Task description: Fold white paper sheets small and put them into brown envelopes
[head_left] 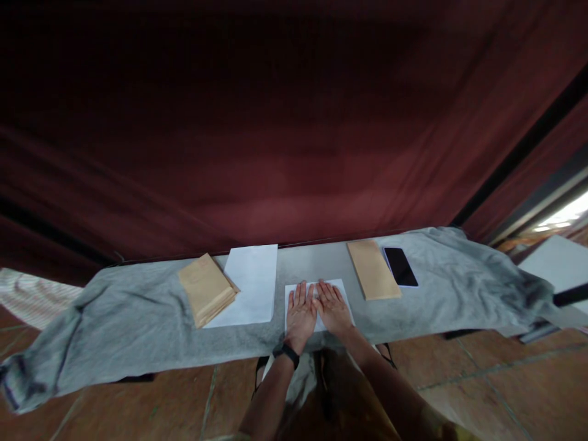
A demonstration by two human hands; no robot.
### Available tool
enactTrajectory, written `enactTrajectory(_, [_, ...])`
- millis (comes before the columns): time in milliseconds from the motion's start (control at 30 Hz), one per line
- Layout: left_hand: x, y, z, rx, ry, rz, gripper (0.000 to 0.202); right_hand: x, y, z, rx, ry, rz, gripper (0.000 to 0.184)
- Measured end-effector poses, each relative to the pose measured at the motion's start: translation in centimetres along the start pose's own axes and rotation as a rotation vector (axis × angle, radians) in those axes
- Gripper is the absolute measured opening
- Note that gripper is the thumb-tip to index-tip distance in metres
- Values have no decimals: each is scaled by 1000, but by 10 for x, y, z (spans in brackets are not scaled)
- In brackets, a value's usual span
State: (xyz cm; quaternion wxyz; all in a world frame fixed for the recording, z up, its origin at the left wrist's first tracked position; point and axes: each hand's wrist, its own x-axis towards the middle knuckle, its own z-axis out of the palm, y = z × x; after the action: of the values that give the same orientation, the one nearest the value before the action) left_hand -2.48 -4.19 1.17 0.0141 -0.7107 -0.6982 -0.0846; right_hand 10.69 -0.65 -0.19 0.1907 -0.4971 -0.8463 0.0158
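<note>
A white sheet of paper (pixel 342 289) lies in front of me on the grey cloth, partly covered by my hands. My left hand (pixel 300 312) rests flat on its left half, fingers stretched out, a dark band on the wrist. Beside it, my right hand (pixel 333 309) presses flat on the right half with its fingers extended. The thumbs meet or nearly meet in the middle. Neither hand grips anything. Whether the sheet is folded is hard to tell.
A grey cloth (pixel 151 331) covers the long narrow table. At left, brown envelopes (pixel 204 288) overlap a stack of white paper (pixel 252 282). To the right lie a brown envelope (pixel 374 269) and a phone (pixel 401 267). A dark red curtain (pixel 294 153) hangs behind.
</note>
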Motion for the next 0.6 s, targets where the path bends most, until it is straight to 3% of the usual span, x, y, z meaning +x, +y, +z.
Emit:
enactTrajectory(267, [4,-1,2,0,23,-118,57,-11,28,1,-99,103,92,57])
enactTrajectory(600, [-9,-15,2,-19,125,-238,61,-18,36,1,-134,132,164,63])
